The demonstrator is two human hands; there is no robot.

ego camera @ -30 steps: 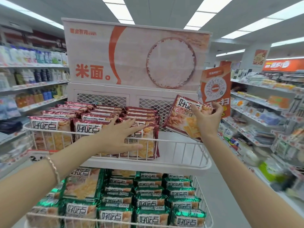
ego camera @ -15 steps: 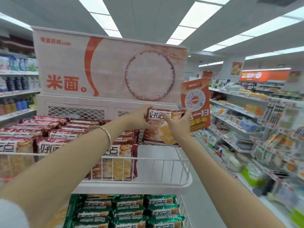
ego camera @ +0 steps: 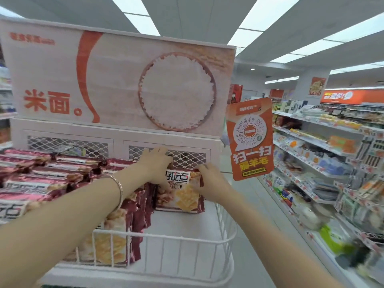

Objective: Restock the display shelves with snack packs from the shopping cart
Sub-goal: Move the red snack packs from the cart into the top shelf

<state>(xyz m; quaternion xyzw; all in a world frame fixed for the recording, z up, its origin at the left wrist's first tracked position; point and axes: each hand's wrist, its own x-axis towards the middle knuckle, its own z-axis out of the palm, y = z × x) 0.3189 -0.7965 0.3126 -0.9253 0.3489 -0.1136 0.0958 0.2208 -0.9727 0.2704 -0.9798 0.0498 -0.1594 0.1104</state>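
A dark red snack pack with white lettering and a cracker picture stands upright at the back right of the white wire display shelf. My left hand grips its upper left corner, fingers curled over the top edge. My right hand holds its upper right side. Rows of the same red packs fill the shelf's left and middle, and one front row pack leans against the wire rail.
A white mesh back panel and a large rice poster rise behind the shelf. An orange QR sign hangs at the shelf's right corner. An aisle floor and stocked store shelves run along the right.
The pack came down from mid-air onto the back right of the shelf. My left hand left the front packs and joined the right on it. The view shifted up and right.
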